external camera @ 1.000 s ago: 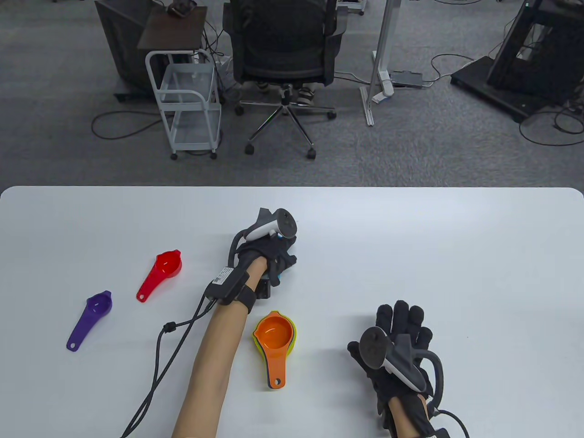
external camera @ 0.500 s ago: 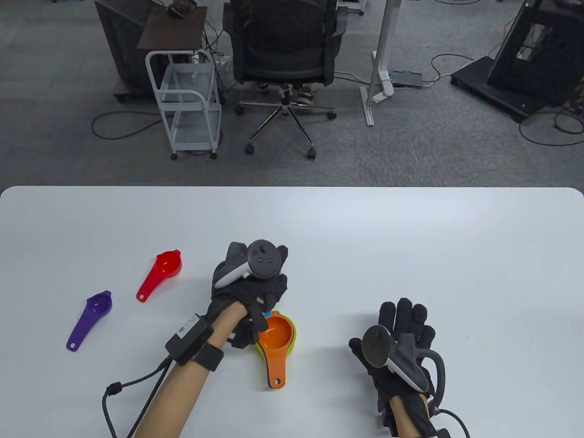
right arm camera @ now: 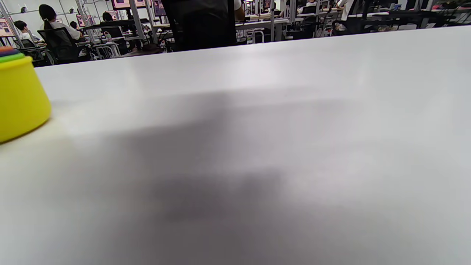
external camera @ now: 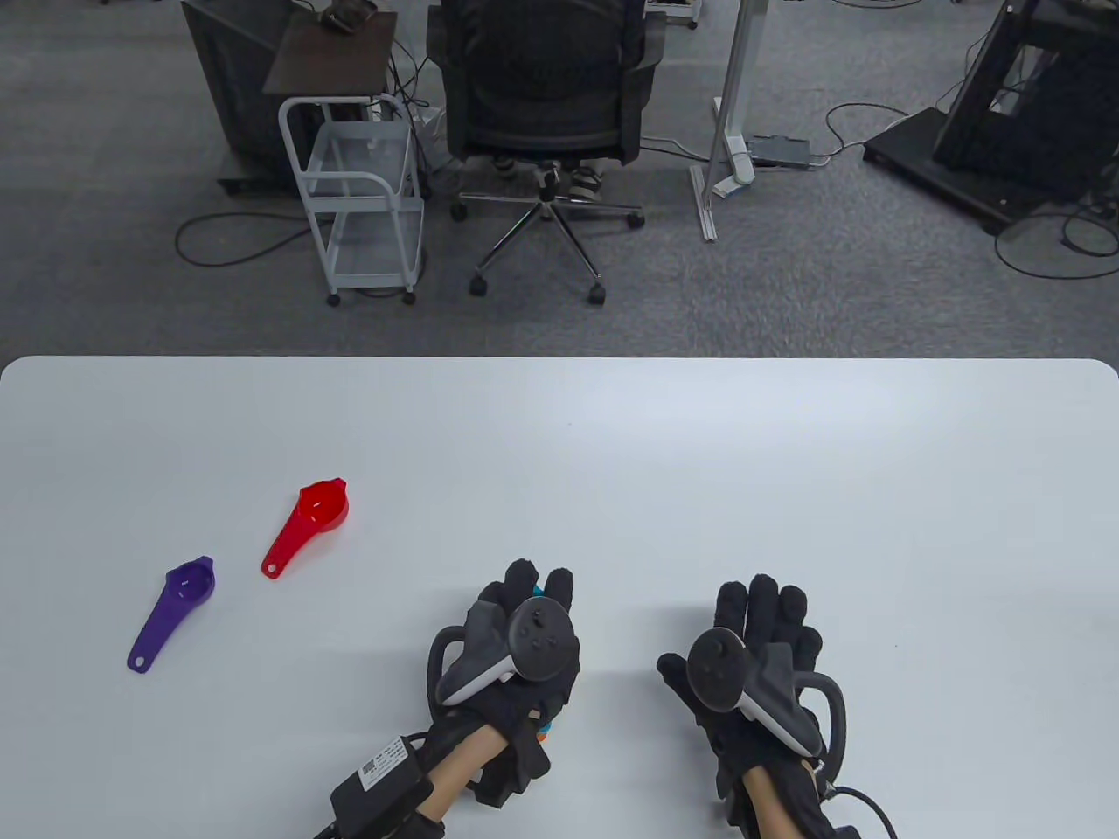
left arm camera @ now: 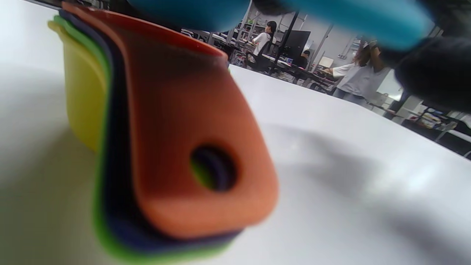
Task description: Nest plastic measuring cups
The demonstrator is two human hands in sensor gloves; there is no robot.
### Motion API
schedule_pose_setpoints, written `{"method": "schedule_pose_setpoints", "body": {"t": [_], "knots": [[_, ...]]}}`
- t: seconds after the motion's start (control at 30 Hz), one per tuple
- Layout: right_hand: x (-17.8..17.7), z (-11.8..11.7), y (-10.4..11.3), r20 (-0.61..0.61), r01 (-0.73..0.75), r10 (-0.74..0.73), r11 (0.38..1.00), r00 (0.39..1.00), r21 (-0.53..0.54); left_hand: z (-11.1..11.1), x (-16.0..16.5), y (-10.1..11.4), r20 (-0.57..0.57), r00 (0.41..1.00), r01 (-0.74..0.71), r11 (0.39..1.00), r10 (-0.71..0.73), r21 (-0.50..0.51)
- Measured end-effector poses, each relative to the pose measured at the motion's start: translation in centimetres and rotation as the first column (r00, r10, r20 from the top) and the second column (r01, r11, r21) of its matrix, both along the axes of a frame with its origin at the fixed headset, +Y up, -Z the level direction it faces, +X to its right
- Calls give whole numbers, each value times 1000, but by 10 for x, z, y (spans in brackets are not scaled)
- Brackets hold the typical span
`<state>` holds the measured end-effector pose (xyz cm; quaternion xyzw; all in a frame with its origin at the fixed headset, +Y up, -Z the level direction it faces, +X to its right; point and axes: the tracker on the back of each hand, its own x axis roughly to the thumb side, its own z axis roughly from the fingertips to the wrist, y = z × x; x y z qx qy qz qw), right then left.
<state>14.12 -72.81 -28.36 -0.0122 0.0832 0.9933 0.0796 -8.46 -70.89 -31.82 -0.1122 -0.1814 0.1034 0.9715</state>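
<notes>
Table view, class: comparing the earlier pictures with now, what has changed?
The left hand, holding a blue plastic measuring cup, came back from mid-table toward the near edge and now covers the nested stack topped by the orange cup. The right hand, red cup and purple cup stayed put.

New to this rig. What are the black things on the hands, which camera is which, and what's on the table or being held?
No robot here: two human hands in sensor gloves, each with a tracker strapped on its back. The wide picture looks down at the white table; the other two come from wrist cameras. The left hand holds a blue cup over the nested stack of orange, dark blue, green and yellow cups. The right hand hovers or rests flat, holding nothing. A red cup and a purple cup lie apart to the left.
</notes>
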Motion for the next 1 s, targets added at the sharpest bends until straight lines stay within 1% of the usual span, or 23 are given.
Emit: {"method": "schedule_pose_setpoints", "body": {"t": [0.07,0.27,0.43,0.57,0.77,0.9,1.0], "knots": [[-1,0,0,-3,3,-3,1000,1000,-6,0,1,-3,0,999,37,999,-37,8],[-1,0,0,-2,4,-4,1000,1000,-13,0,-3,-10,6,1000,3,1000,-2,-11],[-1,0,0,5,13,-13,999,1000,-29,1,-4,-16,19,999,30,1000,-30,6],[-1,1,0,5,18,-18,999,1000,-36,0,-4,-21,27,998,50,999,-49,-9],[-2,1,0,1,28,-28,998,1000,-48,-1,-5,-22,44,998,53,999,-52,-11],[-3,1,0,-4,31,-32,998,999,-55,-3,-8,-25,43,999,33,999,-32,-40],[-3,2,-1,-6,34,-34,998,999,-61,-4,-9,-27,43,998,47,998,-45,-43]]}}
